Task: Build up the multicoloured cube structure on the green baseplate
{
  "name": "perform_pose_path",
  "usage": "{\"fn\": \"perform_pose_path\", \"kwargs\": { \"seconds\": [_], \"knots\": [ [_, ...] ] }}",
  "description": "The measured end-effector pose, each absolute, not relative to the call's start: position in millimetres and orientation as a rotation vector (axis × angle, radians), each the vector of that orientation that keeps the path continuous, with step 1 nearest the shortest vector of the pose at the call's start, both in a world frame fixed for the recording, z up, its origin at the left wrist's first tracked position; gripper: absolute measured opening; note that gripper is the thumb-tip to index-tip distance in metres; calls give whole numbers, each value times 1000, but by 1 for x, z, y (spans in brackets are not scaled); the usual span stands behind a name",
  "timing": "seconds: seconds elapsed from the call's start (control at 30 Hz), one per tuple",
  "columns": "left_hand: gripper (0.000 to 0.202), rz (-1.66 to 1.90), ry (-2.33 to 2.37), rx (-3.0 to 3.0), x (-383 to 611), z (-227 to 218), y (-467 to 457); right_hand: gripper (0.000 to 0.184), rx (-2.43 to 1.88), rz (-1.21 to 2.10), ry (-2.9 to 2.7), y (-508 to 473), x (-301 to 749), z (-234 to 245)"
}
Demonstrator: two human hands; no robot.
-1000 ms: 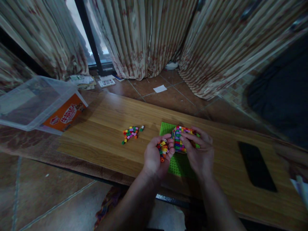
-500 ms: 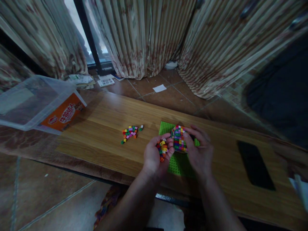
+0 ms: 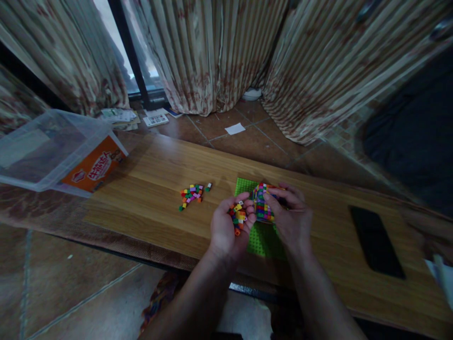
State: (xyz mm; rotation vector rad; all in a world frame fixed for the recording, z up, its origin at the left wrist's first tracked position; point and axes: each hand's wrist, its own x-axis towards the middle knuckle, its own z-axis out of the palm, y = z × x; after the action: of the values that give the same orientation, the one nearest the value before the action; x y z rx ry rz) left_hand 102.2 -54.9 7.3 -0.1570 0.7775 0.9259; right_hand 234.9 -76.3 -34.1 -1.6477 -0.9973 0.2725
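Observation:
A block built of small multicoloured cubes (image 3: 262, 204) stands on a green studded baseplate (image 3: 262, 236) on the wooden board. My right hand (image 3: 290, 218) wraps round the block's right side, thumb and fingertips pinched at its near top edge. My left hand (image 3: 228, 228) is cupped just left of the block, palm up, holding a small heap of loose coloured cubes (image 3: 238, 217). More loose cubes (image 3: 192, 194) lie in a little pile on the board to the left.
A clear plastic tub (image 3: 53, 151) with an orange label lies tipped at the board's far left. A black phone (image 3: 375, 241) lies flat on the right. The wooden board (image 3: 148, 189) rests low over a tiled floor; striped curtains hang behind.
My right fingers have shifted along the block's top and curled in closer. My left hand keeps its cubes and has barely moved.

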Motion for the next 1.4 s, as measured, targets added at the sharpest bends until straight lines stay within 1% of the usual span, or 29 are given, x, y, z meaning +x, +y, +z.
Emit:
{"fn": "perform_pose_path", "kwargs": {
  "seconds": [0.2, 0.33, 0.43, 0.53, 0.57, 0.7, 0.8, 0.9, 1.07, 1.17, 1.3, 1.4],
  "knots": [
    [24, 926, 772, -163, 102, 8, -55, 14, -1640, 294, -979, -74, 235, -34],
    [25, 964, 727, -177, 101, 12, -55, 17, -1648, 287, -1019, -77, 237, -34],
    [28, 996, 658, -173, 100, 15, -56, 18, -1649, 138, -1059, -85, 236, -28],
    [31, 1005, 604, -152, 99, 17, -57, 10, -1570, -76, -1151, -99, 229, -14],
    [31, 1001, 594, -145, 99, 18, -57, 8, -1509, -52, -1222, -103, 225, -8],
    [33, 970, 588, -128, 97, 22, -58, 18, -1385, 219, -1608, -117, 209, 12],
    [35, 950, 586, -113, 97, 23, -59, 20, -1434, 243, -1779, -118, 201, 16],
    [36, 945, 584, -76, 99, 22, -60, 19, -1492, 206, -1826, -116, 199, 15],
    [35, 927, 599, -53, 100, 21, -63, 12, -1563, 235, -1786, -114, 195, 14],
    [37, 908, 592, -93, 100, 22, -63, 11, -1523, 280, -1703, -116, 191, 15],
    [34, 924, 625, -205, 100, 21, -60, 11, -1453, 363, -1487, -120, 194, 17],
    [30, 979, 661, -236, 100, 19, -58, 10, -1443, 356, -1271, -119, 204, 14]
  ]
}}
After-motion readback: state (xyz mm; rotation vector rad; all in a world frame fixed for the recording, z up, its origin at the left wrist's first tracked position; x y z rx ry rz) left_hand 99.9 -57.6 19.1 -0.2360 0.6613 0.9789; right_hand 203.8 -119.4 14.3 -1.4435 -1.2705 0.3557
